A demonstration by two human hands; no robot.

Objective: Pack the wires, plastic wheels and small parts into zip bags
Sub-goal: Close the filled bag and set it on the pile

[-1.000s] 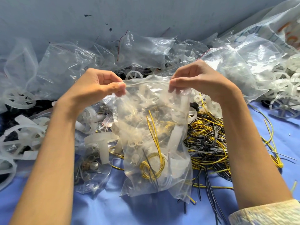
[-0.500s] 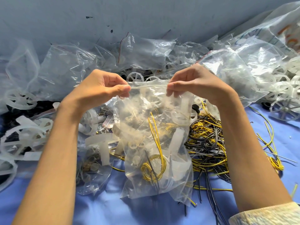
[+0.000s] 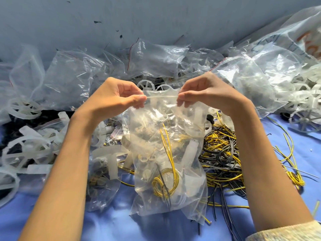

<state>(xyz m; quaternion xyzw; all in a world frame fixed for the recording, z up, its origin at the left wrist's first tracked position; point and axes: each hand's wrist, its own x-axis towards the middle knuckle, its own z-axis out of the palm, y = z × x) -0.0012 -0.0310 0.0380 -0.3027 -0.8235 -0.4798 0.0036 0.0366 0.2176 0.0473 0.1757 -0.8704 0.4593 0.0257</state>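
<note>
At the centre of the frame a clear zip bag [image 3: 166,153] hangs upright, its bottom resting on the blue cloth [image 3: 107,223]. The left hand [image 3: 114,100] pinches the top strip at its left end and the right hand [image 3: 206,94] pinches it at the right end — fingers curled on the seal. Inside lie a yellow wire coil [image 3: 165,185] and white plastic pieces. A tangle of yellow and black wires [image 3: 220,153] sits just right of it — plastic wheels [image 3: 24,150] lie at left.
</note>
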